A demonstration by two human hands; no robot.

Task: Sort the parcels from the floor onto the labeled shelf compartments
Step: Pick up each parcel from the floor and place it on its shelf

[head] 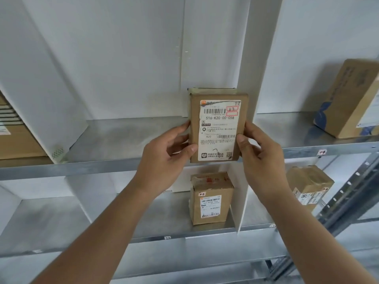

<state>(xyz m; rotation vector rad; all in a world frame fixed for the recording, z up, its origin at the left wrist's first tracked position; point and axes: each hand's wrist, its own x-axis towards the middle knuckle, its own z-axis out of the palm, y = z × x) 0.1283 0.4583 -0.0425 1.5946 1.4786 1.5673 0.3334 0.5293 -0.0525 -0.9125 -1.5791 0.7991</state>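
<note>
Metal shelving against a white wall

Grey steel shelves (114, 140) split by white divider panels (245, 99); a plain white wall (123, 48) behind, under soft even light.

Metal shelf (114, 170): 4 cardboard boxes (211, 201) resting in compartments.

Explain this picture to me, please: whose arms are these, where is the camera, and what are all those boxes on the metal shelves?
No robot here: a person wears a camera on the head, so you see their own two arms reaching forward. The left hand and right hand grip the side edges of a brown parcel, upright, its shipping label facing the camera, in front of a metal shelf split by white dividers. Other cardboard parcels already sit in compartments: one on the lower shelf, another lower right, a large tilted one upper right, one at the left edge.
</note>
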